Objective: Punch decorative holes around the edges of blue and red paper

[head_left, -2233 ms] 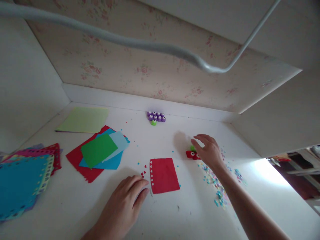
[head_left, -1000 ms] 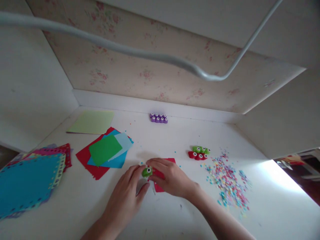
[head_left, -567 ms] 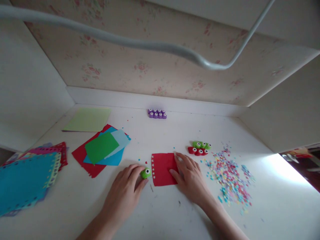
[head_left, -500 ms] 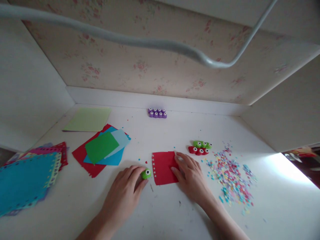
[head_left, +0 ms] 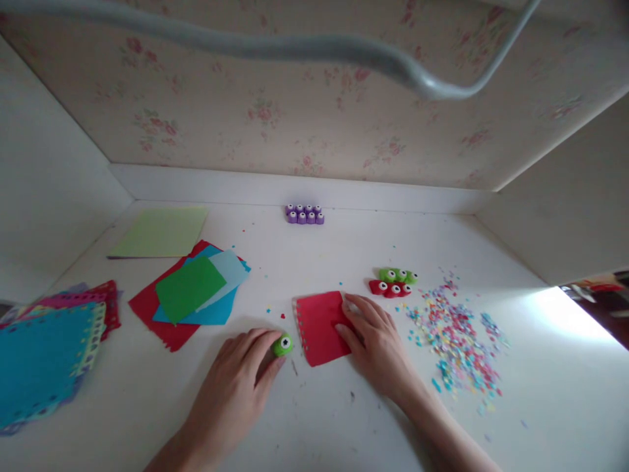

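Note:
My left hand (head_left: 246,367) holds a small green craft punch (head_left: 282,345) between thumb and fingers, its white top with a dark star shape facing up. Just right of the punch, and apart from it, is a square of red paper (head_left: 322,328) with a row of small punched holes along its left edge. My right hand (head_left: 371,341) grips the paper by its right edge, thumb on top. Beyond that hand stand a row of red craft punches (head_left: 390,288) and a row of green ones (head_left: 397,275).
Purple punches (head_left: 304,215) stand near the back wall. At left lie a coloured paper pile (head_left: 191,288), pale green sheets (head_left: 160,233) and punched sheets (head_left: 44,357). Paper confetti (head_left: 459,341) is scattered at right. A white cable (head_left: 295,49) crosses overhead.
The red paper has turned a little and its left edge now looks slightly raised. My left hand with the green punch has shifted slightly left. The camera view has moved somewhat.

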